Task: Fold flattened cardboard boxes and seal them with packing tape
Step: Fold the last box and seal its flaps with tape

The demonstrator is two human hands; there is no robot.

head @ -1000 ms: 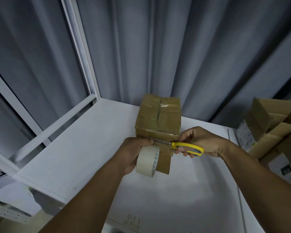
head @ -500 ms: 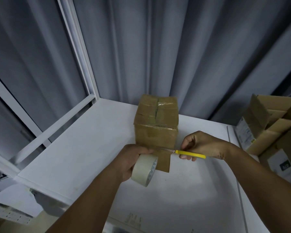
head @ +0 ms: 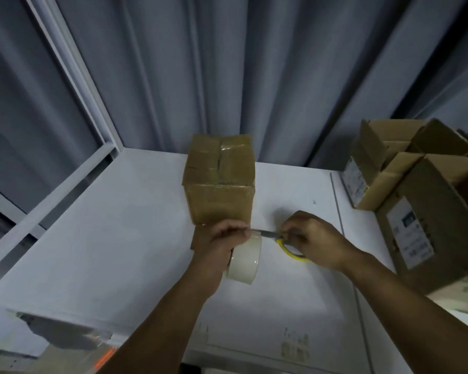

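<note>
One taped box, one tape roll, one scissors

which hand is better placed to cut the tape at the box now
Right. The right hand holds the yellow-handled scissors, and their blades already reach toward the left hand. That hand is occupied gripping the tape roll just in front of the taped cardboard box.

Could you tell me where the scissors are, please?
Head view, centre-right: the scissors are in the right hand, blades reaching the tape roll, in front of the taped box.
</note>
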